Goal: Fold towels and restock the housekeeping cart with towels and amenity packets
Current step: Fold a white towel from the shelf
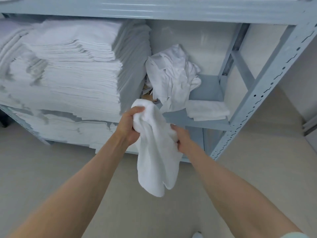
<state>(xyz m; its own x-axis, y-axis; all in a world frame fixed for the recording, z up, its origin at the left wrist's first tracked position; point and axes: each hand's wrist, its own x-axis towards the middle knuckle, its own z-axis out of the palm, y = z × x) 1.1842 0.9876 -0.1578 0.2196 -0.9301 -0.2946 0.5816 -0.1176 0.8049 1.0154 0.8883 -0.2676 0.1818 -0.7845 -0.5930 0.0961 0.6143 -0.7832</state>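
One white towel [157, 152] hangs unfolded before the shelf [197, 119]; your left hand [127, 125] and right hand [182, 137] both clutch its upper part; folding looks barely begun; no cart or packets are visible.

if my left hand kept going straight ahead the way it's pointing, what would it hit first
Probably the tall stack of folded linen on the shelf, near its right edge; depth is unclear. The left hand grips the white towel.
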